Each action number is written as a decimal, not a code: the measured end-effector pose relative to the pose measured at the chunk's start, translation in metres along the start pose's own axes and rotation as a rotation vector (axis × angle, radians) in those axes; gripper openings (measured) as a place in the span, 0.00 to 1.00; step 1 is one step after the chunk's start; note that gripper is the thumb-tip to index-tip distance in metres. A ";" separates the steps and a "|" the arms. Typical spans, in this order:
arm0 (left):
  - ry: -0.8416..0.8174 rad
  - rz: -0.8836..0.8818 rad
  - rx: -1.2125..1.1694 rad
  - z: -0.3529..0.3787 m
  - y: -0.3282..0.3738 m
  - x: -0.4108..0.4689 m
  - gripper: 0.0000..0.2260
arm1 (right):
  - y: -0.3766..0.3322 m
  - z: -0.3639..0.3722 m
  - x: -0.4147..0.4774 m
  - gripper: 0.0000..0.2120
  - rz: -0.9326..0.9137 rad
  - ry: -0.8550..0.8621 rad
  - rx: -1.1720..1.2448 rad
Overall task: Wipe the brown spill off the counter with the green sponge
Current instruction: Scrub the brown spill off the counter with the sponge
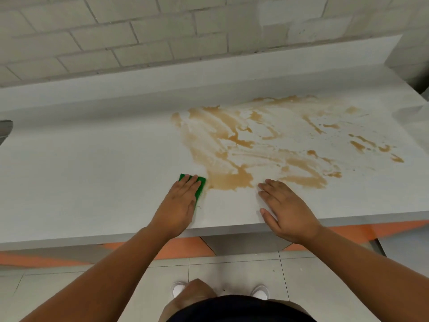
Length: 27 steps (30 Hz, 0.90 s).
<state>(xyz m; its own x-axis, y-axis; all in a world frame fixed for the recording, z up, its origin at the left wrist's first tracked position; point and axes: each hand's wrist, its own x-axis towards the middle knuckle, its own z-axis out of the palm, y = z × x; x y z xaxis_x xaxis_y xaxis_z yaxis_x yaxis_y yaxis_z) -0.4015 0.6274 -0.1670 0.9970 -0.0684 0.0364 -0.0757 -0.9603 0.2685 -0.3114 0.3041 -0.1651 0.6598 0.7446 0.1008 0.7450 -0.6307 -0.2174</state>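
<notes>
Green sponge [201, 185] under L hand [180, 205] by brown spill [232, 181]; R hand [287, 210] flat.

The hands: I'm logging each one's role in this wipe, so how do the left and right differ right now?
The left hand presses flat on the green sponge at the brown spill's near left edge; the right hand lies bare on the counter, touching no tool. The left hand's fingers lie close together; the right hand's thumb spreads wide. Both are palm down with straight fingers.
</notes>
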 end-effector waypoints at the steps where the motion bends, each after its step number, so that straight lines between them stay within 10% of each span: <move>1: 0.016 -0.038 0.000 0.000 -0.004 0.001 0.24 | 0.001 0.002 -0.003 0.25 0.001 -0.004 -0.005; 6: 0.071 -0.224 0.007 0.007 0.034 0.039 0.27 | 0.007 0.004 -0.015 0.28 -0.002 -0.050 -0.092; 14: -0.034 0.067 0.003 0.011 0.038 0.004 0.23 | 0.005 0.005 -0.015 0.32 0.015 -0.103 -0.116; 22: -0.040 -0.250 0.137 0.011 0.068 0.035 0.32 | 0.004 0.007 -0.014 0.33 0.026 -0.096 -0.098; 27: -0.117 -0.027 0.121 0.010 0.084 0.009 0.30 | 0.004 0.007 -0.014 0.33 0.030 -0.086 -0.087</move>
<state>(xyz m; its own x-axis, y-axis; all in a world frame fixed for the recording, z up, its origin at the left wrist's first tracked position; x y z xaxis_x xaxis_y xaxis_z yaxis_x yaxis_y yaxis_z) -0.3991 0.5439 -0.1533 0.9943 -0.0667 -0.0832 -0.0537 -0.9873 0.1497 -0.3185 0.2929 -0.1742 0.6739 0.7387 0.0111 0.7332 -0.6669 -0.1332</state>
